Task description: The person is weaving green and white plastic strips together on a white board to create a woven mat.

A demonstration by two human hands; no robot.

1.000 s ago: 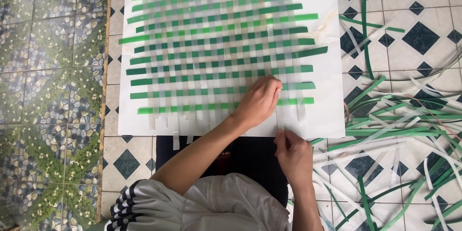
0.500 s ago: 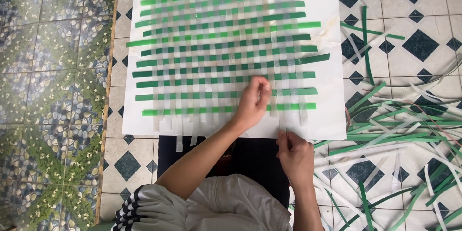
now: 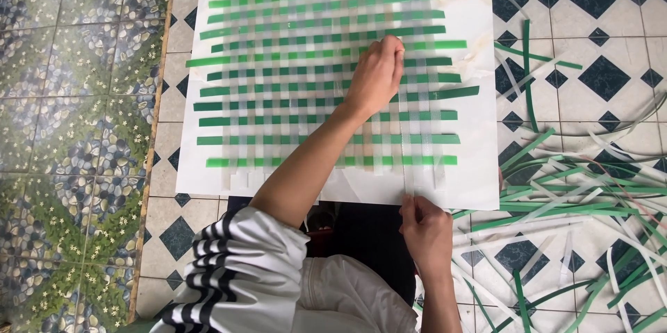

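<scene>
A tiled floor with dark diamond insets fills the view, bordered on the left by a band of pebble-patterned tiles. On it lies one white board, and on the board one woven mat of green strips crossed by pale translucent ones; about twelve green rows can be counted (the top ones run out of view). To the right, on the floor, sits one loose heap of spare strips, green and white, too tangled to count. The left hand reaches across the mat, its fingers drawn together and pinching at a pale strip near the mat's right side. The right hand rests at the board's near edge, fingers closed on the lower end of a pale strip.
</scene>
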